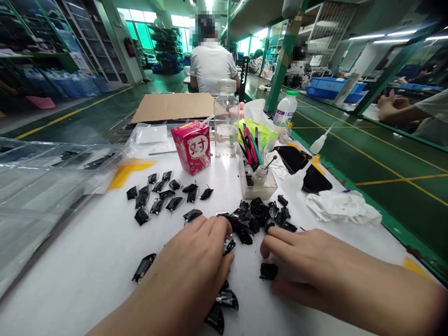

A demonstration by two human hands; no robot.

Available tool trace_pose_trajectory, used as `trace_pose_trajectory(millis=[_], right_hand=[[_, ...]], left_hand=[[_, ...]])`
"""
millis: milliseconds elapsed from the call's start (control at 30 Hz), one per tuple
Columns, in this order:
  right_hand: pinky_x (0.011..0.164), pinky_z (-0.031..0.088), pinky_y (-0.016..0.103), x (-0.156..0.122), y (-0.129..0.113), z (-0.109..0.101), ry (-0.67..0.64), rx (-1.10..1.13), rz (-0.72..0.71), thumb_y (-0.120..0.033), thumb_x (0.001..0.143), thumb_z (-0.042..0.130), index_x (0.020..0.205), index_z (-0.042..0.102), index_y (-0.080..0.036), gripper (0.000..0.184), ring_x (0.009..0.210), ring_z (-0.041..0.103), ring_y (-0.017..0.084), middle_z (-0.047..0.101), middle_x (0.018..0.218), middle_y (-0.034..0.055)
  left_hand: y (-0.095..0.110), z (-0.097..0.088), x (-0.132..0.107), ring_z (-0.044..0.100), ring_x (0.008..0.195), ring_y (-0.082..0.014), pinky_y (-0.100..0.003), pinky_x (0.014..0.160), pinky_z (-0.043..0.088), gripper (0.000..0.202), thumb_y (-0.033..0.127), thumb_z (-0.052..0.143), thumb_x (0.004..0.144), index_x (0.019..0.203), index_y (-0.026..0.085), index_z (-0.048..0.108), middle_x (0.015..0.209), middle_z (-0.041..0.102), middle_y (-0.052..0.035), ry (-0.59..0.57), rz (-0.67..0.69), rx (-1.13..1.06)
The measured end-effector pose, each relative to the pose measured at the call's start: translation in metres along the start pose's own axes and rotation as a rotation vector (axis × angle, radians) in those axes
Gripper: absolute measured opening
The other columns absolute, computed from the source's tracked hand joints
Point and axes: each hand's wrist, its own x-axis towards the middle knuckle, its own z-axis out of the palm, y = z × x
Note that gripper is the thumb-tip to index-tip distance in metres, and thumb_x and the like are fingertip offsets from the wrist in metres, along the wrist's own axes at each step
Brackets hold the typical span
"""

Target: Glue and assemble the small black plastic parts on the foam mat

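My left hand (189, 266) curls over a small black part (229, 245), which sits between its thumb and fingertips on the white work table (87, 280). My right hand (315, 266) rests open, its thumb and fingers spread around another black part (269, 271). A heap of glossy black parts (254, 219) lies just beyond my fingertips. Several more are set out in loose rows (161, 196) further left. A few lie near my left wrist and below it (227, 298).
A clear plastic tray (42, 196) lies at the table's left. Ahead stand a red-and-pink box (191, 147), a water bottle (226, 119) and a pen holder (257, 184). A crumpled white cloth (343, 207) lies right. A co-worker's hand (390, 105) shows beyond the table.
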Motion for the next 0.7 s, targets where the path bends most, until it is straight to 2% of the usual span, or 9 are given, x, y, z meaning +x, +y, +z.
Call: trace_pose_trajectory(millis=[100, 200, 267, 333, 433, 533, 633, 700], right_hand=[[0.071, 0.042, 0.037, -0.001, -0.001, -0.004, -0.019, 0.041, 0.023, -0.025, 0.098, 0.053, 0.111, 0.051, -0.028, 0.013, 0.090, 0.061, 0.023, 0.060, 0.110, 0.0002], [0.068, 0.042, 0.034, -0.004, 0.004, -0.011, 0.026, 0.036, 0.044, -0.030, 0.100, 0.051, 0.105, 0.053, -0.027, 0.006, 0.083, 0.062, 0.021, 0.063, 0.099, -0.0006], [0.059, 0.039, 0.032, -0.007, 0.014, -0.020, 0.122, -0.003, 0.120, -0.037, 0.101, 0.049, 0.096, 0.054, -0.026, 0.013, 0.067, 0.059, 0.018, 0.062, 0.081, -0.0021], [0.052, 0.033, 0.030, -0.012, 0.029, -0.031, 0.238, -0.065, 0.259, -0.046, 0.101, 0.044, 0.086, 0.054, -0.026, 0.027, 0.055, 0.052, 0.016, 0.057, 0.066, -0.0030], [0.048, 0.029, 0.030, -0.018, 0.057, -0.044, 0.417, -0.170, 0.497, -0.059, 0.098, 0.040, 0.074, 0.050, -0.026, 0.042, 0.049, 0.048, 0.018, 0.054, 0.057, -0.0017], [0.046, 0.025, 0.029, -0.014, 0.080, -0.048, 0.578, -0.224, 0.639, -0.066, 0.090, 0.046, 0.074, 0.044, -0.026, 0.043, 0.045, 0.047, 0.020, 0.053, 0.053, -0.0002], [0.050, 0.036, 0.029, 0.003, 0.092, -0.042, 0.593, -0.137, 0.566, -0.065, 0.088, 0.051, 0.084, 0.048, -0.025, 0.040, 0.055, 0.056, 0.020, 0.064, 0.069, 0.0024], [0.054, 0.040, 0.030, 0.015, 0.094, -0.036, 0.563, -0.048, 0.479, -0.064, 0.088, 0.052, 0.084, 0.051, -0.025, 0.039, 0.062, 0.060, 0.020, 0.066, 0.074, 0.0025]], left_hand=[[-0.002, -0.006, -0.001, 0.065, 0.097, -0.0318, -0.046, 0.081, 0.052, 0.019, 0.022, 0.050, 0.091, 0.106, 0.021, 0.061, 0.103, 0.068, -0.0081, 0.002, -0.014, -0.049], [-0.008, -0.016, -0.003, 0.066, 0.097, -0.0324, -0.046, 0.081, 0.052, 0.018, 0.029, 0.056, 0.088, 0.103, 0.022, 0.063, 0.104, 0.070, -0.0085, -0.007, -0.038, -0.021], [-0.012, -0.018, -0.006, 0.067, 0.093, -0.0321, -0.045, 0.078, 0.053, 0.017, 0.030, 0.057, 0.085, 0.099, 0.023, 0.065, 0.101, 0.071, -0.0081, -0.030, -0.049, 0.023], [-0.017, -0.013, -0.009, 0.069, 0.094, -0.0326, -0.045, 0.077, 0.054, 0.023, 0.031, 0.055, 0.086, 0.105, 0.024, 0.066, 0.105, 0.073, -0.0095, -0.005, -0.028, 0.062], [-0.024, 0.003, -0.012, 0.068, 0.105, -0.0349, -0.047, 0.084, 0.053, 0.033, 0.026, 0.047, 0.088, 0.116, 0.025, 0.065, 0.117, 0.072, -0.0125, 0.127, 0.013, 0.148], [-0.029, 0.013, -0.012, 0.069, 0.102, -0.0327, -0.043, 0.080, 0.053, 0.031, 0.024, 0.046, 0.089, 0.114, 0.026, 0.064, 0.114, 0.073, -0.0107, 0.145, -0.017, 0.107], [-0.032, 0.006, -0.013, 0.070, 0.097, -0.0323, -0.043, 0.077, 0.051, 0.026, 0.030, 0.053, 0.087, 0.111, 0.026, 0.064, 0.113, 0.072, -0.0088, 0.121, -0.086, 0.009], [-0.031, -0.003, -0.013, 0.070, 0.086, -0.0312, -0.040, 0.070, 0.048, 0.022, 0.030, 0.055, 0.085, 0.104, 0.026, 0.065, 0.098, 0.074, -0.0057, 0.108, -0.120, -0.039]])
